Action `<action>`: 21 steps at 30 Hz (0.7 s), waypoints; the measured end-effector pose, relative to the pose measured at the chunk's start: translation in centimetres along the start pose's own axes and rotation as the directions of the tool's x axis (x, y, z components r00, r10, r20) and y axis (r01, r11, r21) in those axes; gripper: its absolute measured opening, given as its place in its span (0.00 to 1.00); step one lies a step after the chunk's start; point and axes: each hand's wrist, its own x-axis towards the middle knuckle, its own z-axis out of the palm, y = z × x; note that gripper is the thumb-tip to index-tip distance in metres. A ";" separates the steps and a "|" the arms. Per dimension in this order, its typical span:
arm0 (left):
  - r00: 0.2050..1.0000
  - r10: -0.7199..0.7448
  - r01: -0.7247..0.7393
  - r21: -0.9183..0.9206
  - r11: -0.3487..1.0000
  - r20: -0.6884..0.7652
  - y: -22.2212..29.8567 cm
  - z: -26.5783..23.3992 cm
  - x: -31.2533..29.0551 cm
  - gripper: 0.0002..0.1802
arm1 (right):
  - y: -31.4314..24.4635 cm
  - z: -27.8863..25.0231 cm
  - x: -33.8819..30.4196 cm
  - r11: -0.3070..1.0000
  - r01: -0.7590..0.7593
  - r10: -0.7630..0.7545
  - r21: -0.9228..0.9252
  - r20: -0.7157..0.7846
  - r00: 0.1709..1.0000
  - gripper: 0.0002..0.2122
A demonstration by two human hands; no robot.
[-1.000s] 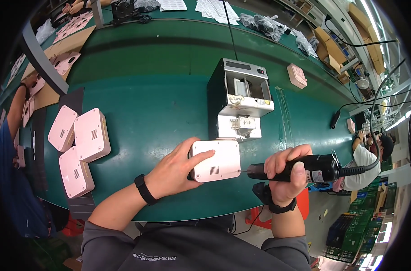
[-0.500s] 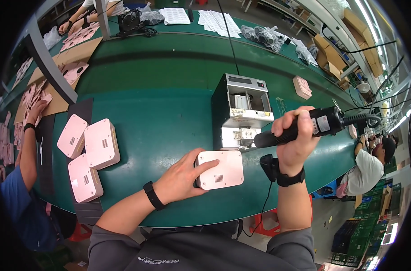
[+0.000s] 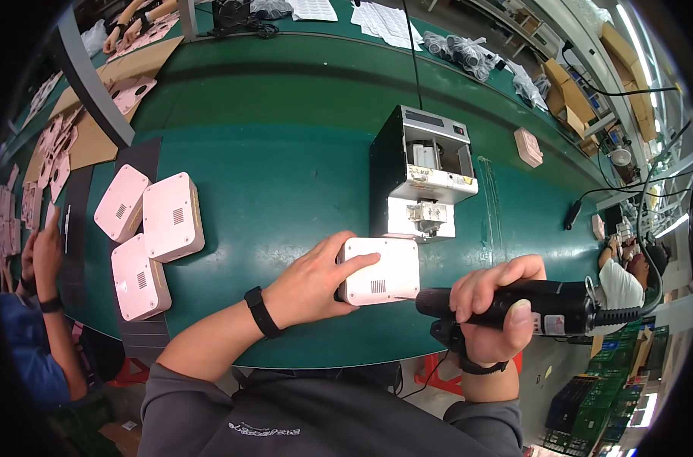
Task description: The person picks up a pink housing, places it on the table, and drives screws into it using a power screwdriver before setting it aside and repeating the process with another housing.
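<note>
A pale pink box-shaped housing [image 3: 396,263] with screw holes at its corners and a small slotted grille lies flat on the green table. My left hand [image 3: 310,280] grips its left side, the thumb below and the index finger stretched over the top. My right hand [image 3: 492,312] is closed around a black electric screwdriver [image 3: 563,301], held nearly level. Its thin bit reaches the housing's lower right edge; whether it sits in a screw hole I cannot tell. Just beyond the housing stands a black and silver screw feeder [image 3: 438,179].
Three similar pink housings [image 3: 171,217] lie at the left, partly on a dark mat [image 3: 144,339]. Another pink piece [image 3: 528,147] sits at the far right. A grey post [image 3: 95,84] rises at the left, near a co-worker's arm [image 3: 49,266]. The screwdriver's cable [image 3: 651,263] runs up at right.
My right hand has brought the screwdriver from the screw feeder down toward me, to the housing's lower right edge. My left hand keeps its hold. The co-worker's arm at left has drawn back.
</note>
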 end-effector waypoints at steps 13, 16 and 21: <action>0.999 -0.037 0.038 -0.025 0.999 0.020 -0.1 0.0 0.2 0.43 | 1.7 0.5 -1.6 0.997 -0.071 0.071 0.017 -0.012 0.997 0.19; 0.999 -0.031 0.031 -0.039 0.999 0.007 -0.1 0.0 0.3 0.43 | 1.8 0.7 -1.6 0.999 -0.053 0.053 -0.005 0.034 0.998 0.19; 1.000 -0.002 0.003 -0.030 1.000 0.007 0.3 0.0 0.3 0.43 | 0.9 0.1 1.0 0.999 -0.003 0.003 0.045 0.008 1.000 0.16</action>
